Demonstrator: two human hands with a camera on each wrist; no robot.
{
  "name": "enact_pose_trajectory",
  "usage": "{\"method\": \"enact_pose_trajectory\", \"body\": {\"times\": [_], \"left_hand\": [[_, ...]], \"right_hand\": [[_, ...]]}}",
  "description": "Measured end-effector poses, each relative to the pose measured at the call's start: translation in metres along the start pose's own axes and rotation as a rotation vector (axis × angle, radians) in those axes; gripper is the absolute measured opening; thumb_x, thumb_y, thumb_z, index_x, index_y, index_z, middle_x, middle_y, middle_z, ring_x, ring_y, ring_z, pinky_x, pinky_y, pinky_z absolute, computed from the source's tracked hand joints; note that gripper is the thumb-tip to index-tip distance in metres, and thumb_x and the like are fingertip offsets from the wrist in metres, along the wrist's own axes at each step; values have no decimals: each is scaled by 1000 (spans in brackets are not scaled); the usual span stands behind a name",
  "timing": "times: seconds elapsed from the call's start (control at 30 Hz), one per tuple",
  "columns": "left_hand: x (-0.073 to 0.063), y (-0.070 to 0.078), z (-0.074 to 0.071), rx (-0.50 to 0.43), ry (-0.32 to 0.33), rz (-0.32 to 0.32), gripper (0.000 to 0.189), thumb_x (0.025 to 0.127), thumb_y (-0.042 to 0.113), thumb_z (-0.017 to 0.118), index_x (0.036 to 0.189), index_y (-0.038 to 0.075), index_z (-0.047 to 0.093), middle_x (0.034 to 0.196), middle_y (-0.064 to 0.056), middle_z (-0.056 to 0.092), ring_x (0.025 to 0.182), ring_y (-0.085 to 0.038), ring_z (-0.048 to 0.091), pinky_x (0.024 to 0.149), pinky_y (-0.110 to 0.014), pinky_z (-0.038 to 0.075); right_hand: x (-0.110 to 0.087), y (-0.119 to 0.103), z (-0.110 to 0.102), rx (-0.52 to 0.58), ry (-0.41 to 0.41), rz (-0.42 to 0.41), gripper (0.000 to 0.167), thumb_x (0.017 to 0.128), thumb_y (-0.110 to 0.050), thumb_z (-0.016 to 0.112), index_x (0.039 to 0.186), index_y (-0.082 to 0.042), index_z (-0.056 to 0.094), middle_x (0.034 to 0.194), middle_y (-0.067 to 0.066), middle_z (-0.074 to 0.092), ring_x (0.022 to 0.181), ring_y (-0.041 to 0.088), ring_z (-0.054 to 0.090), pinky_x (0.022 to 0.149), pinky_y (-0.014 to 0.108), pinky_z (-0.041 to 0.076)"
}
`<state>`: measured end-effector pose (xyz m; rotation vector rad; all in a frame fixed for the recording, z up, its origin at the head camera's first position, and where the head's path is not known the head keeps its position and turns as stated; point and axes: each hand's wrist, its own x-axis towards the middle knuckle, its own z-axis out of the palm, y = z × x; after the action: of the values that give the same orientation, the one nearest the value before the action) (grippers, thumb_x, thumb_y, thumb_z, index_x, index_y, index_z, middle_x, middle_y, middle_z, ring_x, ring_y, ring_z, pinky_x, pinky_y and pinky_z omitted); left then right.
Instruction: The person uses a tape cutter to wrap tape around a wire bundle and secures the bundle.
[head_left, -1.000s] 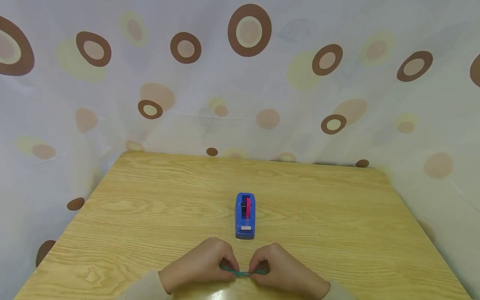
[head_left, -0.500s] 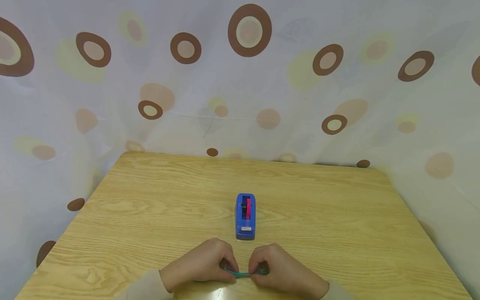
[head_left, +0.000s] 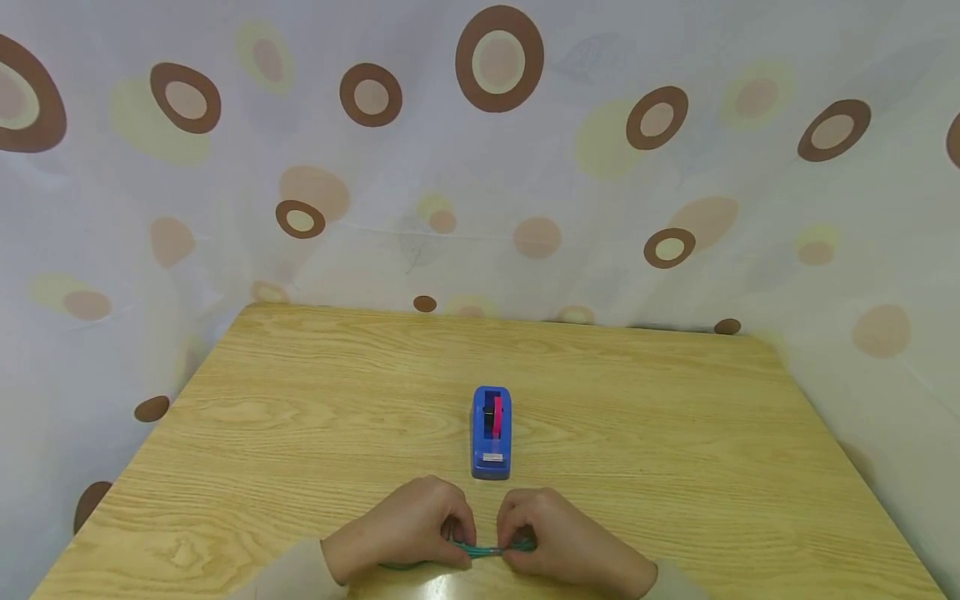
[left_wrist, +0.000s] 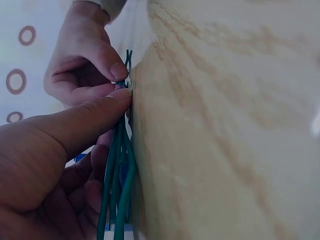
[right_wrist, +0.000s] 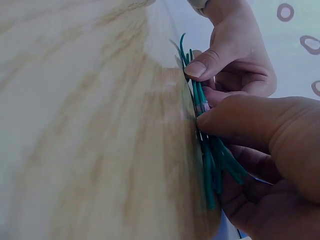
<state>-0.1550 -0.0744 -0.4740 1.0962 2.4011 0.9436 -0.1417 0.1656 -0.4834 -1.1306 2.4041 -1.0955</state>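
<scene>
Both hands pinch a bundle of thin green wire-like strands (head_left: 482,551), low over the table's near side in the head view. My left hand (head_left: 420,525) grips one stretch between thumb and fingers; loose strand ends (left_wrist: 120,190) fan out past it in the left wrist view. My right hand (head_left: 558,533) pinches the bundle a short way to the right, thumb against fingers. Between the two thumbs, a pinkish band of tape (right_wrist: 203,106) wraps the strands in the right wrist view. More green ends (right_wrist: 215,170) splay out beyond the right thumb. Fingers hide much of the bundle.
A blue tape dispenser (head_left: 491,462) with a pink-red roll core (head_left: 497,417) stands just beyond the hands. The wooden table (head_left: 315,392) reaches back to a hanging cloth (head_left: 480,183) printed with brown ovals, which also encloses both sides.
The left hand has shifted very slightly left, widening the visible stretch of strands between the hands. A green strand now shows under the left hand. The right hand stays nearly still.
</scene>
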Motion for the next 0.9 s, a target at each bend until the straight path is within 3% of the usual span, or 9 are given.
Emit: {"method": "enact_pose_trajectory", "body": {"times": [0.3, 0.5, 0.77, 0.9], "left_hand": [[0, 2, 0, 29, 13, -7, 15, 71, 23, 89, 78, 22, 76, 70, 21, 57, 61, 6, 53, 56, -15, 47], [0, 5, -3, 22, 38, 9, 10, 78, 22, 85, 79, 23, 75, 69, 22, 56, 61, 6, 52, 55, -15, 46], [-3, 10, -8, 41, 99, 27, 9, 83, 18, 79, 78, 24, 75, 71, 23, 55, 63, 7, 52, 58, -14, 45], [-4, 11, -12, 37, 132, 27, 8, 83, 17, 79, 79, 22, 75, 71, 23, 56, 64, 5, 51, 59, -15, 45]], "right_hand": [[0, -1, -2, 9, -22, -15, 14, 84, -8, 77, 87, -21, 72, 91, -16, 62, 80, 0, 57, 71, 21, 52], [0, 0, -5, 95, 0, -7, 10, 87, -10, 75, 87, -20, 72, 90, -13, 64, 83, 3, 60, 73, 24, 54], [3, -4, -13, 64, 52, -132, 12, 88, -4, 73, 86, -15, 71, 90, -8, 66, 84, 2, 60, 75, 25, 53], [4, -9, -19, 75, 63, -92, 10, 89, -6, 73, 87, -16, 72, 91, -9, 66, 86, 4, 60, 77, 27, 53]]}}
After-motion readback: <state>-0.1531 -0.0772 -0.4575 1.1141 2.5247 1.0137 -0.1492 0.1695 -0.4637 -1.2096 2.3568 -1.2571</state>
